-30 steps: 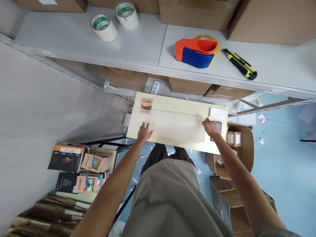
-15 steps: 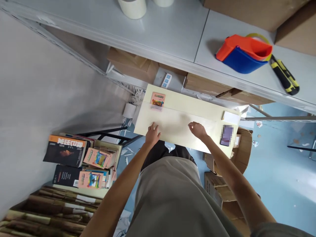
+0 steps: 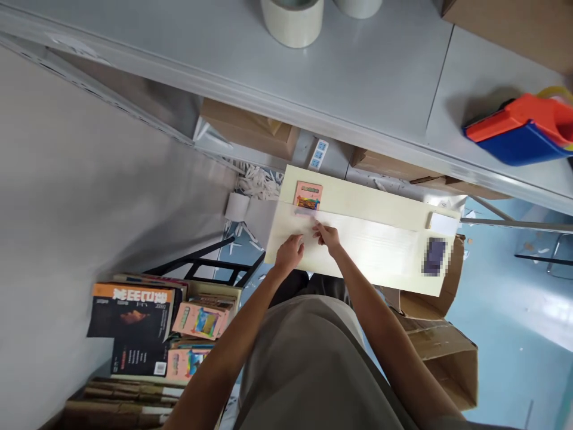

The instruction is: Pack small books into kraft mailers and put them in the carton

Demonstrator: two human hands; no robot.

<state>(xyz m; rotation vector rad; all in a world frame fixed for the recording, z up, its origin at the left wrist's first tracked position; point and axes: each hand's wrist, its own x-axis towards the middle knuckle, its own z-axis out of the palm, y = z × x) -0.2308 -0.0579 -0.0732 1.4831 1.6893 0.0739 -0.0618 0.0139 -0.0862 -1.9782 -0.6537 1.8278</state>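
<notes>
A clear plastic film (image 3: 376, 239) lies across a cream tabletop (image 3: 371, 200), running from a white roll (image 3: 237, 207) at the table's left end. Its far edge overlaps the lower part of a small pink booklet (image 3: 308, 196). My left hand (image 3: 290, 253) rests on the film near the table's front edge, fingers curled together. Just below the booklet, by the film's edge, is my right hand (image 3: 326, 236), its fingers bent into a pinch. What either hand holds, if anything, is too small to make out.
A pixelated phone (image 3: 434, 257) and a white box (image 3: 443, 223) lie at the table's right end. Above is a grey shelf (image 3: 358, 77) bearing tape rolls (image 3: 293, 24) and an orange-blue tape dispenser (image 3: 519, 131). Books (image 3: 134, 310) are stacked at left; cardboard boxes (image 3: 447, 358) stand at right.
My right hand has moved left along the film to just below the booklet, close to my left hand. My left hand's spread fingers have curled in. The view has shifted left.
</notes>
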